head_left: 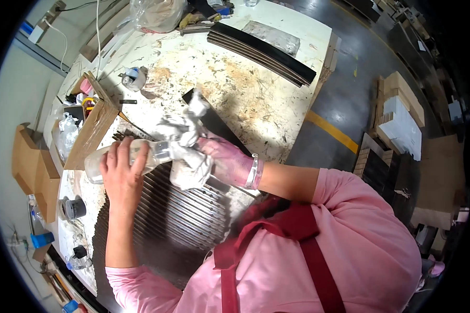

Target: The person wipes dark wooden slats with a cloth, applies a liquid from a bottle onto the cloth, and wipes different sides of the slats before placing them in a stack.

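Pink sleeves and a dark red apron strap filled the lower frame. Left hand (121, 175), bare, was wrapped around the body of a clear plastic bottle (125, 156) lying nearly flat, neck toward 3 o'clock. Right hand (225, 159), in a stained pink glove, was clenched on a crumpled white rag (185, 148) bunched against the bottle's neck. Both sat over a row of dark slats (183, 208) on the stained bench (235, 83); one black strip (214, 122) ran under the rag toward 11 o'clock.

Risk, judged:
- Bottle tipped this far could overpour; excess would soak through the rag and drip onto the slats.
- Bare left hand was unprotected if liquid ran back along the bottle.
- Small open tin (72, 208) at 9 o'clock stood near the left elbow; a sweep could knock it.
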